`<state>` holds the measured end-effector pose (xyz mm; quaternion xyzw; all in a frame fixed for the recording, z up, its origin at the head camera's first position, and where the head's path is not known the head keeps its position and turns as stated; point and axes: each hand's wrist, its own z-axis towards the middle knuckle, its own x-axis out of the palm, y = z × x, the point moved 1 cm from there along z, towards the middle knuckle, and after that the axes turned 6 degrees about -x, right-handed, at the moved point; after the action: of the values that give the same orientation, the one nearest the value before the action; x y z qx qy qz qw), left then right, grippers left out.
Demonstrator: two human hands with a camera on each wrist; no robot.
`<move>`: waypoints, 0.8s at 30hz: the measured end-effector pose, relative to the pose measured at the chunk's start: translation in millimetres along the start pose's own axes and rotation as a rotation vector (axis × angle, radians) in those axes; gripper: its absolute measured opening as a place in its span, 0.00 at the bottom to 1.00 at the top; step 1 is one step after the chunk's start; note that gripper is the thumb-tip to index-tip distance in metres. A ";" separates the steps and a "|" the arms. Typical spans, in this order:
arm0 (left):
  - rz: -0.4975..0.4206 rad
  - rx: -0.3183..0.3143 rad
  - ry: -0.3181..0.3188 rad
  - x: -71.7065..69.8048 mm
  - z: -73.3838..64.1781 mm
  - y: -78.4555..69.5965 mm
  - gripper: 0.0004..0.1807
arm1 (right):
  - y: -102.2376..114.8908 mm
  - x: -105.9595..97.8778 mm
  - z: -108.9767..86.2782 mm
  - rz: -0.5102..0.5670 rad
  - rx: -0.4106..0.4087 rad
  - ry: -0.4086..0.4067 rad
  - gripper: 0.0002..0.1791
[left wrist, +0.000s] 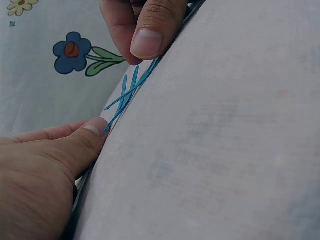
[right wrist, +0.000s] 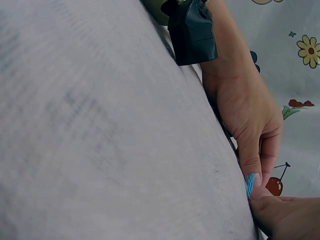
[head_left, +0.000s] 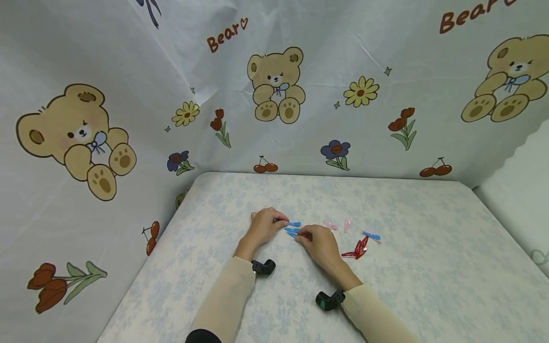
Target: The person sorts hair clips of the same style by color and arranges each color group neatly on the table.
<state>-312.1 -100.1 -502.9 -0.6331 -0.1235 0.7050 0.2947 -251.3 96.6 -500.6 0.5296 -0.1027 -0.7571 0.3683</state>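
Several blue snap hair clips point(head_left: 292, 230) lie close together on the table, between the two hands. From the left, my left hand point(head_left: 267, 227) pinches the end of one blue clip with thumb and forefinger. My right hand point(head_left: 319, 244) comes from the other side, its thumb and fingers pinching the opposite end of a blue clip. In the left wrist view the blue clips point(left wrist: 131, 90) cross one another between the fingertips. The right wrist view shows the fingertips of both hands nearly meeting at the blue clips point(right wrist: 250, 186), which they partly hide.
Right of the hands lie red hair clips point(head_left: 357, 249) in a loose cluster, two pink clips point(head_left: 347, 225) and a blue clip point(head_left: 371, 236) over a pink one. The table point(head_left: 429, 286) has a pale patterned cover. A bear-print curtain point(head_left: 171, 57) hangs behind and on the left.
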 end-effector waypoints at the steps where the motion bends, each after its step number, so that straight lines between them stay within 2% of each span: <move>1: 0.001 0.000 -0.001 -0.1 0.1 -0.3 0.08 | 0.0 -0.1 0.0 0.004 0.000 0.002 0.05; 19: -0.009 -0.001 0.001 0.4 -1.2 -1.2 0.07 | 0.0 -1.2 -1.5 0.047 0.027 0.009 0.07; 24: -0.018 -0.001 -0.002 0.8 -0.8 -1.6 0.07 | 1.7 -4.5 -2.0 0.027 0.021 -0.002 0.07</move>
<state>-310.9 -98.5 -502.9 -0.6312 -0.1297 0.7031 0.3007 -248.0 98.8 -497.3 0.5312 -0.1183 -0.7517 0.3725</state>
